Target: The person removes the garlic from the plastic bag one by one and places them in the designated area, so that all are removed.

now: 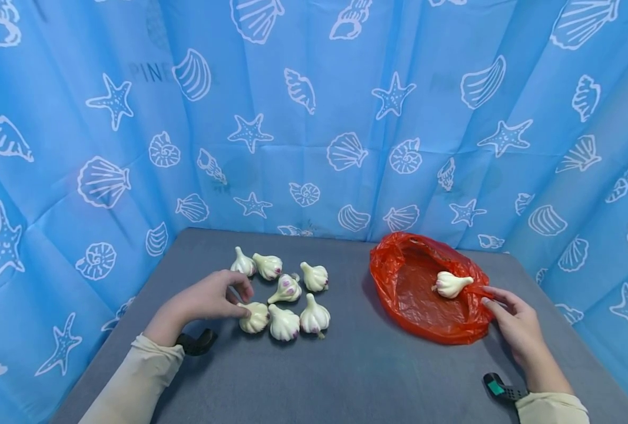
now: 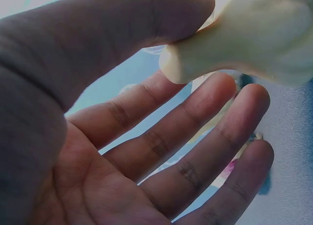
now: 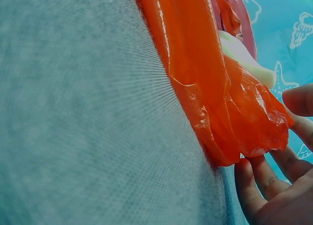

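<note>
My left hand (image 1: 215, 297) is over the near-left bulb of a loose group of garlic. Its thumb touches that garlic bulb (image 1: 255, 318), while the other fingers are spread apart. In the left wrist view, the neck of the garlic bulb (image 2: 264, 34) lies by the thumb, hiding the index fingertip. On the right, a red plastic bag (image 1: 398, 318) lies with its mouth wide. One garlic bulb (image 1: 451, 285) rests at its right inner side. My right hand (image 1: 517, 330) holds the bag's right rim, thumb above and fingers below the plastic (image 3: 259, 122).
Several more garlic bulbs, such as one bulb (image 1: 315, 314) and another (image 1: 314, 277), lie close together on the grey table (image 1: 345, 383). A blue curtain (image 1: 314, 106) with white shell and starfish prints hangs along the back and sides.
</note>
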The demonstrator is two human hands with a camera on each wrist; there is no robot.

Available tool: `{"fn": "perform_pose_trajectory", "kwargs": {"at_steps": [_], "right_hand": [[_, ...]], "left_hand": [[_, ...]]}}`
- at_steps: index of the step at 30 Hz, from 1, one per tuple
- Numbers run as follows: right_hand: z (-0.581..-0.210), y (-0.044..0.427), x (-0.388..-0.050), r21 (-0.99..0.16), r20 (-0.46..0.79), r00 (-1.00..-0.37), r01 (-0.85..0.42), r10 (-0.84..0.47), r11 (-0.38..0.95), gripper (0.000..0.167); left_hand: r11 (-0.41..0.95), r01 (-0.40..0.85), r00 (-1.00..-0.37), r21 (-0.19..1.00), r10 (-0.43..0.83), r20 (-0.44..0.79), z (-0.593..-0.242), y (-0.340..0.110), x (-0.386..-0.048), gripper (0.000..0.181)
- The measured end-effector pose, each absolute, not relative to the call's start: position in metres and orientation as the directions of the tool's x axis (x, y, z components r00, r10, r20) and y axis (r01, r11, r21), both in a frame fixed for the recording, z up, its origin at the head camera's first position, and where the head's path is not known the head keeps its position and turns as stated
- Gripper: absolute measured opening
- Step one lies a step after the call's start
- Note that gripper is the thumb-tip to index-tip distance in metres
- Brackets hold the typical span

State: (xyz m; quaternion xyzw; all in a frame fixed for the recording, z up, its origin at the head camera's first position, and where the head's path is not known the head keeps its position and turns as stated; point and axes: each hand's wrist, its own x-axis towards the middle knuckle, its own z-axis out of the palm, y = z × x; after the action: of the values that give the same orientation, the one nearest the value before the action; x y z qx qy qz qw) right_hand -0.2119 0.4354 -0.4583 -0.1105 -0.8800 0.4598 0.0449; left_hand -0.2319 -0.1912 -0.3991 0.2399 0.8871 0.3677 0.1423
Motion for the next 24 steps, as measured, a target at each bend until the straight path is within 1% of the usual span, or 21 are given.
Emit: {"fn": "perform_pose_trajectory", "kwargs": {"at_steps": [12,19,24], "right_hand": [[-0.4577,0.4364,-0.2129,-0.813,-0.045,-0.967,0.181,0.250,0.553,0.064],[-0.4581,0.4369,-0.2118,-0.818,-0.037,-0.970,0.168,0.240,0.551,0.064],[-0.4569,0.4380,-0.2116,-0.824,-0.025,-0.971,0.154,0.237,0.546,0.062]], "left_hand": [[0.605,0.274,-0.844,0.747,0.524,-0.114,-0.3996,-0.1907,-0.2312,0.034],[0.613,0.278,-0.847,0.740,0.520,-0.112,-0.3972,-0.1897,-0.2300,0.030],[0.612,0.306,-0.850,0.729,0.521,-0.080,-0.3925,-0.1862,-0.2283,0.030]]}}
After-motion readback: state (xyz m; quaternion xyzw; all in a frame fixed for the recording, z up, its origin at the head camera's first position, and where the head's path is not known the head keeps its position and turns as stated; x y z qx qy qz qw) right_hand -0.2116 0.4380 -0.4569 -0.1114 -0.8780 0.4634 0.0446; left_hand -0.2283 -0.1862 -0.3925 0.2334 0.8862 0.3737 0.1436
